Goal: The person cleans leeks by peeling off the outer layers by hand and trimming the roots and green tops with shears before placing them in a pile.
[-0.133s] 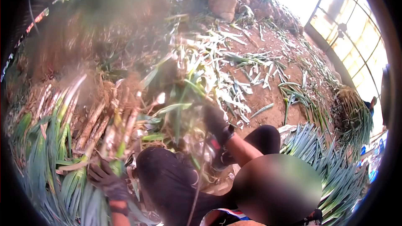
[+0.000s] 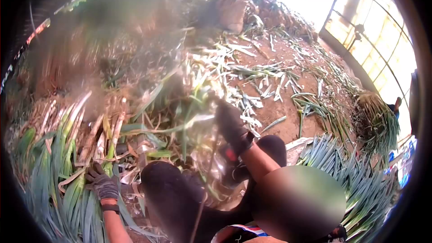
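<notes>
At eight o'clock, my left hand, fingers spread, touches leeks; right hand: I cannot tell opening or hold.

Bright glare top R; fisheye edges dark; upper L v. blurry.

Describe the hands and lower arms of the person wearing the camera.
Left hand: grey glove with darker areas, black wristband. Right hand: dark glove, its details blurred, and dark wristband. No sleeves show near either wrist.
</notes>
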Demonstrator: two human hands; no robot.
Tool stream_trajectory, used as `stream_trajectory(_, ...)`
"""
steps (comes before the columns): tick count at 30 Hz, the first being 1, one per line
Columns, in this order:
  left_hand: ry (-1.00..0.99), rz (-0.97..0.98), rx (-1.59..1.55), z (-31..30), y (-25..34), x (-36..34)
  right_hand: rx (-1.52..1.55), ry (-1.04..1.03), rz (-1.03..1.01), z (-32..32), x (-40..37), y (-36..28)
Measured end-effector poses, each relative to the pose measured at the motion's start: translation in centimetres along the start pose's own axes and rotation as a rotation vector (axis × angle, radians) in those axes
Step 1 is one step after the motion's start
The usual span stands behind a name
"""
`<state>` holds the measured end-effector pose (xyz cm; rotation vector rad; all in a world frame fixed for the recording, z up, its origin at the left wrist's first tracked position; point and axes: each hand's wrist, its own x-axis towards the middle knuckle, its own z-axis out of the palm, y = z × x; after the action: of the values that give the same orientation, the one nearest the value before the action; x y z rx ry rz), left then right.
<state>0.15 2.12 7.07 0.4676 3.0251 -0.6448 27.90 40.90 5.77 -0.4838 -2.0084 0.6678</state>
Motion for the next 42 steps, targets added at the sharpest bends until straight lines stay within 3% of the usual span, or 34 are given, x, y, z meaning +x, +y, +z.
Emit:
stream_trajectory(2, -0.004, -0.037, -0.039, -1.2, 1.4, 1.5, -0.146, 0.074, 0.249, -0.8, 4.1, -7.1)
stream_trajectory(5, -0.031, 0.004, -0.073, -1.2, 1.9, 1.2, 0.846, 0.198, 0.629, -1.6, 5.3, -16.1)
stream_trajectory(8, 0.084, 0.156, -0.224, 3.9, 0.0, 6.3, 1.152, 0.023, 0.558, 1.4, 2.4, -20.7)
stream_trajectory(10, 0.184, 0.588, -0.804, 2.5, -0.4, 5.3, 1.348, -0.132, 0.491, 4.6, -1.2, -23.4)
stream_trajectory(11, -0.047, 0.666, -1.309, -2.3, -0.3, 1.2, 1.424, -0.174, 0.423, 6.9, -3.4, -24.5)
stream_trajectory(12, -0.316, 0.677, -1.806, -7.2, -0.2, -2.9, 1.373, -0.176, 0.494, 8.4, -5.3, -26.8)
stream_trajectory(13, -0.386, 0.533, -1.884, -10.3, 0.2, -6.7, 1.322, -0.178, 0.573, 8.9, -6.9, -28.9)
stream_trajectory(15, -0.493, 0.215, -2.052, -16.6, 1.0, -14.5, 0.945, -0.166, 0.187, 10.4, -9.8, -27.6)
stream_trajectory(16, -0.511, 0.297, -2.038, -13.7, 0.1, -13.8, 0.776, -0.173, 0.021, 11.6, -12.3, -27.7)
stream_trajectory(17, -0.528, 0.347, -2.015, -9.6, -1.4, -13.5, 0.892, -0.377, 0.172, 11.0, -13.5, -28.2)
stream_trajectory(19, -0.354, 0.191, -1.905, -9.3, -1.7, -17.1, 0.819, -0.626, 0.065, 10.6, -14.5, -26.9)
stream_trajectory(20, -0.353, 0.094, -1.949, -7.0, -2.1, -17.7, 0.655, -0.946, 0.315, 8.2, -13.5, -27.5)
stream_trajectory(21, -0.337, 0.008, -2.001, -4.7, -2.8, -18.4, 0.648, -0.718, 0.198, 8.1, -14.4, -27.6)
stream_trajectory(22, -0.335, 0.008, -1.955, -4.0, -3.6, -19.6, 0.983, -0.726, 0.435, 9.3, -15.9, -26.8)
stream_trajectory(24, -0.324, 0.023, -1.917, -3.7, -4.7, -22.9, 1.195, -0.679, 0.705, 10.2, -16.9, -27.2)
stream_trajectory(25, -0.318, 0.034, -1.923, -4.6, -5.0, -24.7, 1.09, -0.637, 0.714, 9.6, -15.9, -28.4)
stream_trajectory(29, -0.453, -0.046, -1.933, -4.5, -6.2, -28.2, 1.46, -0.648, 0.963, 11.1, -14.5, -30.8)
stream_trajectory(30, -0.404, -0.028, -1.762, -5.1, -6.0, -28.4, 1.49, -0.656, 1.005, 11.6, -14.8, -31.0)
stream_trajectory(33, -0.388, 0.072, -1.966, -1.7, -6.0, -27.8, 1.459, -0.666, 1.063, 12.9, -16.2, -31.0)
stream_trajectory(35, -0.151, 0.333, -1.518, 1.2, -7.4, -24.4, 1.373, -0.652, 1.091, 14.0, -17.1, -30.4)
stream_trajectory(37, -0.119, 0.13, -1.611, -0.8, -6.4, -20.9, 1.277, -0.627, 1.119, 14.8, -17.6, -29.5)
stream_trajectory(39, 0.352, 0.457, -1.129, 2.7, -5.9, -15.0, 1.199, -0.582, 1.107, 16.2, -18.0, -28.5)
stream_trajectory(41, 0.44, 0.566, -0.886, 3.4, -4.8, -11.0, 1.106, -0.6, 0.988, 18.5, -18.8, -27.2)
stream_trajectory(42, 0.484, 0.62, -0.764, 3.2, -4.2, -9.4, 0.853, -0.798, 0.493, 22.3, -20.7, -24.5)
